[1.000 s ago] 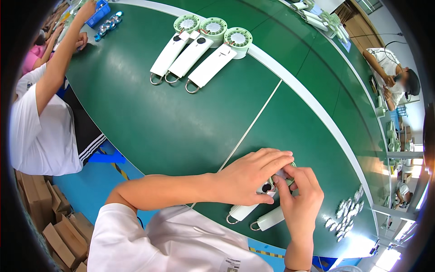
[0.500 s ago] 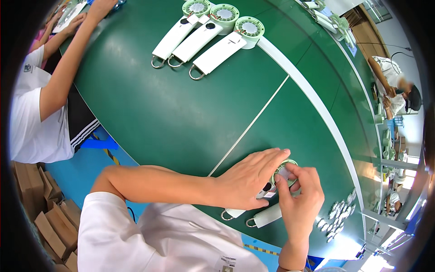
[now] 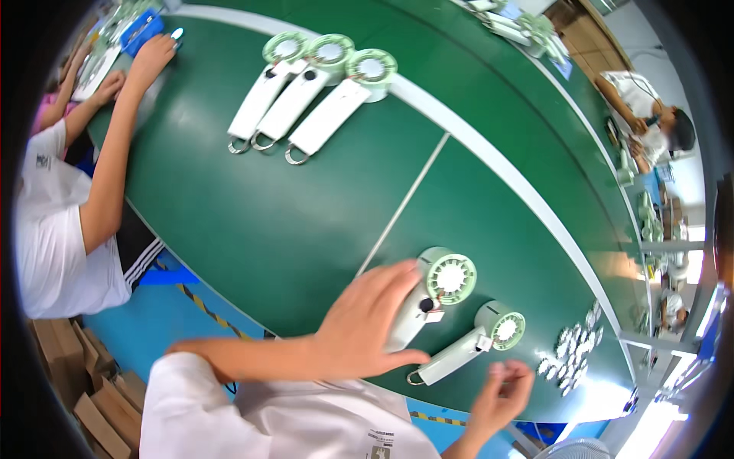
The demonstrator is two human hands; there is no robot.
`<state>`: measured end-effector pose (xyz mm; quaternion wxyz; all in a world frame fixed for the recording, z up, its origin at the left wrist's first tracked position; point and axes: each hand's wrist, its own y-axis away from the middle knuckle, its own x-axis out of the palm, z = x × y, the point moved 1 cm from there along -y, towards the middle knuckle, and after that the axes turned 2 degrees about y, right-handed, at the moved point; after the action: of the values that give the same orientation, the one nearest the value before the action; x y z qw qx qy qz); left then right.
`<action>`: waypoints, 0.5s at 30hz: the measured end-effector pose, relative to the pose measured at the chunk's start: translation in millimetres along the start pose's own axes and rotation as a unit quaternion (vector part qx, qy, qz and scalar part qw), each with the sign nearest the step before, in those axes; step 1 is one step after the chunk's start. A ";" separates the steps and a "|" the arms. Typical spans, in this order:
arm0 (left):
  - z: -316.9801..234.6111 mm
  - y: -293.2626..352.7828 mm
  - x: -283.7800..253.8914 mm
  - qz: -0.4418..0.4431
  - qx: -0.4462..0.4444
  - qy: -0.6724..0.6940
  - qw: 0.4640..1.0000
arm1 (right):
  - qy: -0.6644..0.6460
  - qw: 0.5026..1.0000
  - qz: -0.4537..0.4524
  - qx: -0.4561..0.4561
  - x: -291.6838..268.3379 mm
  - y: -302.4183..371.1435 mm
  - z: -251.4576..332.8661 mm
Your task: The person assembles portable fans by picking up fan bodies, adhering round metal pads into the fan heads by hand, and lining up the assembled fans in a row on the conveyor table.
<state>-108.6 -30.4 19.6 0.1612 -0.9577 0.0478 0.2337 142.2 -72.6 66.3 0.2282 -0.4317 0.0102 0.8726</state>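
Note:
A handheld fan (image 3: pixel 451 278) with a pale green round head and a white handle lies on the table before me. My left hand (image 3: pixel 365 321) rests along its handle, fingers stretched and thumb apart, hiding the lower handle. Near the head, a black round button and a small white piece show on the fan. A second fan of the same kind (image 3: pixel 453 359) lies to the right, its handle end close to my left thumb. My right hand (image 3: pixel 501 394) hovers just beyond that fan, near the table edge, with fingers loosely curled and nothing seen in them.
Small white pieces (image 3: pixel 569 356) lie heaped at the right. Three similar fans (image 3: pixel 330 118) lie side by side farther off. A raised pale strip (image 3: pixel 527 183) curves along the green table (image 3: pixel 267 229). A co-worker's arm (image 3: pixel 111 168) reaches in at left, beside a blue container (image 3: pixel 141 32).
My right hand has left the fan head and drawn back right and down. My left hand has slid off the head toward the handle, uncovering both fans. The view has shifted somewhat.

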 end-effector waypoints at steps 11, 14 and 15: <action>6.8 -13.4 16.2 -0.015 -0.121 -0.133 0.984 | 0.013 0.999 0.009 -0.051 97.0 13.2 32.4; 18.9 -27.5 13.9 -0.057 -0.114 -0.154 0.980 | -0.040 0.996 0.039 -0.063 121.6 -4.3 62.0; 25.1 -35.4 13.7 -0.066 -0.109 -0.162 0.979 | -0.050 0.996 0.037 -0.071 130.4 -11.2 68.2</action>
<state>-101.4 11.1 2.3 0.0762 -0.9201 -0.0679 0.3781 27.5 2.9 12.3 0.1650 -0.4016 -0.0471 0.8996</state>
